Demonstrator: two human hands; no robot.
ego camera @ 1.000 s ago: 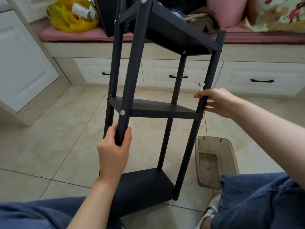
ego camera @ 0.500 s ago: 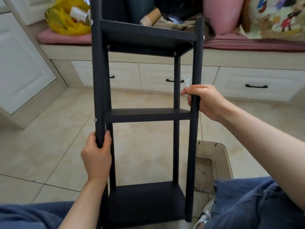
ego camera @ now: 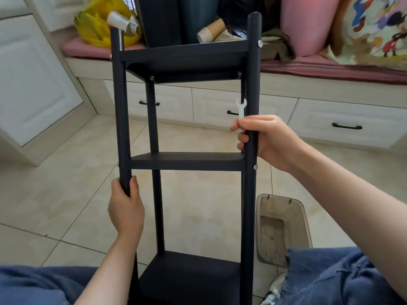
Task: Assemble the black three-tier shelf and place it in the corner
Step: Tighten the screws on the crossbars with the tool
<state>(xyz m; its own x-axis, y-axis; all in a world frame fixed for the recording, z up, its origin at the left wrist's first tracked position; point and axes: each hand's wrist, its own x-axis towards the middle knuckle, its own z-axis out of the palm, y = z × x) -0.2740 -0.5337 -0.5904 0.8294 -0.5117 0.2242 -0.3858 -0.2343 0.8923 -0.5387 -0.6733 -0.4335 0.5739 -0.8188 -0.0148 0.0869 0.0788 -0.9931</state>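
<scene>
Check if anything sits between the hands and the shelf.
Nothing at the left hand: it grips the shelf by a post directly. The right hand grips another post, with a small white wrench pinched alongside it.

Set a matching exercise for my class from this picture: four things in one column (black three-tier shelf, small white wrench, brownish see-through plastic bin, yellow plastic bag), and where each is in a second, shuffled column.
Things
1. black three-tier shelf
2. small white wrench
3. brownish see-through plastic bin
4. yellow plastic bag

Places
a. on the pink bench cushion
b. on the tiled floor beside the shelf
c. gripped by left hand and right hand
d. sticking up from the right hand

Pairs: 1-c, 2-d, 3-b, 4-a
</scene>
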